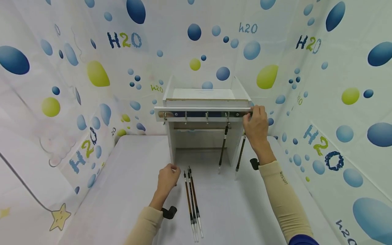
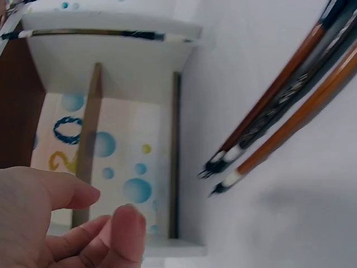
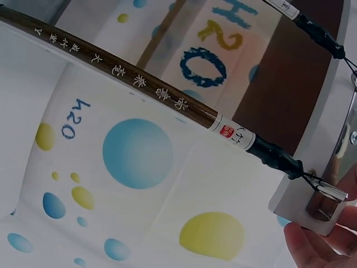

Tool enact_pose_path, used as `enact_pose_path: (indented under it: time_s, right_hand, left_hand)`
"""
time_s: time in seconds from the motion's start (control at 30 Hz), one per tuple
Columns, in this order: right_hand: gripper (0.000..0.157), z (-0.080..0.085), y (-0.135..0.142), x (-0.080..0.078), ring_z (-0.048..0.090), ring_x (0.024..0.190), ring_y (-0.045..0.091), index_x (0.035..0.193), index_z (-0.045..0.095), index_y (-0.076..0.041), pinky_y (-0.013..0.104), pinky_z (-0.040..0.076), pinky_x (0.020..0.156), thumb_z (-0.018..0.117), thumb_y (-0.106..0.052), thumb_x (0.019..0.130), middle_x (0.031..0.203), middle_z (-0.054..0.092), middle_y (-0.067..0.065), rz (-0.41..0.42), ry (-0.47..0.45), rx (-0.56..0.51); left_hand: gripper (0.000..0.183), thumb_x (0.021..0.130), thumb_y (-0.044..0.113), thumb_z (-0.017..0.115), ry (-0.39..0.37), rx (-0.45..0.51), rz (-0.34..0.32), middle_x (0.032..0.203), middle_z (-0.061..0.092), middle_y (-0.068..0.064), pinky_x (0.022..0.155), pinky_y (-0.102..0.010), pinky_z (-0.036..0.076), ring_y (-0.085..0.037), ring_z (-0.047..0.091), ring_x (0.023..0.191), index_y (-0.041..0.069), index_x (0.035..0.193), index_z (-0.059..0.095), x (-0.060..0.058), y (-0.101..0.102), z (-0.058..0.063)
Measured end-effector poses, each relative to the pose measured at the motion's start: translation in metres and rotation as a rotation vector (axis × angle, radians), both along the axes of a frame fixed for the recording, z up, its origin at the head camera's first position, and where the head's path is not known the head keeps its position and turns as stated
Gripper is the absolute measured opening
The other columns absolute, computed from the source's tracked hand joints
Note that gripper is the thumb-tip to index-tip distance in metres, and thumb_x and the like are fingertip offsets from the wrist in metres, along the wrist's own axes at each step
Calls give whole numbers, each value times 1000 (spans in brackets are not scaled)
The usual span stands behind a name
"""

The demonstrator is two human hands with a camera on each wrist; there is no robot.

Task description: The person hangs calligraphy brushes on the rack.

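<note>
Dark brush (image 3: 148,86), right hand (image 1: 256,125) apparently holding rack (image 1: 196,115)

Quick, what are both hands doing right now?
Left hand: open, holding nothing.
Right hand: closed, holding the end of the hook rail.

"H2O" and "h2O" repeat across the printed wall sheets (image 1: 171,30). In the right-wrist view, the nearer brush (image 3: 150,87) bears pale Chinese characters, "大" among them, with a red seal (image 3: 226,131). Lettering on the right sleeve (image 1: 278,194) is unclear.
</note>
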State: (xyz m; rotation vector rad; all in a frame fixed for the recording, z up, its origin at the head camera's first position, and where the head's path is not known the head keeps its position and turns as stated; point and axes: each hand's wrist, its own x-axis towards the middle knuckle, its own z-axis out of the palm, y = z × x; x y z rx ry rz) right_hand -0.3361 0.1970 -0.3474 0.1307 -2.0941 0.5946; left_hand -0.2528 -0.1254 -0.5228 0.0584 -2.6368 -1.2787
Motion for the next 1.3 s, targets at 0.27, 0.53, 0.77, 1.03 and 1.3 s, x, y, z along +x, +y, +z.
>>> enact_pose_path:
  time_s: [0.27,0.53,0.77,1.03,1.3]
  right_hand:
    - [23,0,0,0,61,92,42,109,59,11,49,53,79,57,-4,91,106,58,28,5,-5,-2]
    - [22,-1,1,-1,61,91,43,108,60,10,49,53,79,57,-4,91,104,58,28,8,5,-6]
    - [21,-3,1,-2,62,89,42,107,60,9,49,54,77,57,-3,90,104,59,27,-1,15,-3]
    - [21,-3,0,-2,63,89,42,108,61,10,48,55,77,57,-2,90,104,59,27,-2,18,-3]
    - [22,-3,1,-1,62,89,41,109,60,10,47,55,79,57,-3,91,104,58,26,-5,2,0]
  left_hand:
    - [40,90,14,63,-106,12,-53,79,71,-19,42,-25,48,-12,61,42,-15,118,59,10,15,-34]
    - [39,85,10,66,-182,10,-65,84,70,-25,43,-25,49,-12,62,43,-16,114,59,14,27,-52]
    - [24,80,8,70,-192,-30,-79,72,64,-13,44,-24,45,-14,56,51,-9,93,61,20,34,-57]
    - [15,77,2,65,-162,-45,-73,59,51,-4,40,-22,37,-14,48,46,4,73,51,23,38,-62]
    - [9,77,-1,62,-158,-57,-66,60,52,-7,38,-23,40,-15,51,42,-1,79,53,25,43,-61]
